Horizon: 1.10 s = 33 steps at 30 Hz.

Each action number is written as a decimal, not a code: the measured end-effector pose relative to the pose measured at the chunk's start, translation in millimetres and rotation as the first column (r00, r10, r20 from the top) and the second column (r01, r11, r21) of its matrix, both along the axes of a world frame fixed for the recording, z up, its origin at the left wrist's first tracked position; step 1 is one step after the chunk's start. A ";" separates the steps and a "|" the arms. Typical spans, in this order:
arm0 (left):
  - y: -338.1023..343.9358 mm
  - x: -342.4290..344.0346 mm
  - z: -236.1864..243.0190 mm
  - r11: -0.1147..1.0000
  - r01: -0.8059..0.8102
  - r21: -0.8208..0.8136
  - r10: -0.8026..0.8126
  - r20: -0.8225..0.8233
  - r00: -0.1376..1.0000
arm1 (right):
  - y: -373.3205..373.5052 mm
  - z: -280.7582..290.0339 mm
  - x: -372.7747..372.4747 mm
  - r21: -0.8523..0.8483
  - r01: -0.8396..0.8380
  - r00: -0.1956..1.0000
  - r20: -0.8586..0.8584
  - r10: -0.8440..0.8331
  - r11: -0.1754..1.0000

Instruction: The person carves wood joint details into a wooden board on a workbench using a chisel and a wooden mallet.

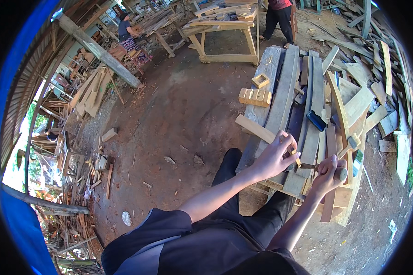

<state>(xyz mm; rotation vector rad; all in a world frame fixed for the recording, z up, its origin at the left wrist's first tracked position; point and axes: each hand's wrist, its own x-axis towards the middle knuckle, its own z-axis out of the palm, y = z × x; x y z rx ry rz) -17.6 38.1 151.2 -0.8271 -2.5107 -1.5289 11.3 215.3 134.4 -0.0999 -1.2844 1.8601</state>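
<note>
My left hand pinches a small piece of light wood above the near end of the plank bench. In my right hand, the fingers wrap round the wooden handle of a chisel. Its thin dark blade points left toward the small piece, but I cannot tell whether they touch. Beyond my left wrist lies a pale wooden bar. A mallet-like wooden head rests just past my right hand.
On the plank bench sit a row of wooden blocks, a small square frame and a blue-black object. Scrap boards crowd the right. Two other people are farther back, near timber-laden trestles.
</note>
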 end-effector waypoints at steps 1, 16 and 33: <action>2.2 0.9 3.4 1.000 0.012 0.018 -0.013 0.044 0.999 | 0.9 3.4 0.7 0.008 0.003 1.000 0.013 -0.003 1.000; 0.3 -13.0 -1.4 0.996 0.012 -0.094 -0.009 0.029 1.000 | 7.9 11.6 -14.1 0.049 -0.003 0.998 0.066 -0.001 0.999; 2.2 -11.3 -9.1 1.000 0.008 -0.002 -0.008 0.027 1.000 | 9.8 3.9 -25.1 0.132 0.053 0.996 0.068 -0.062 0.990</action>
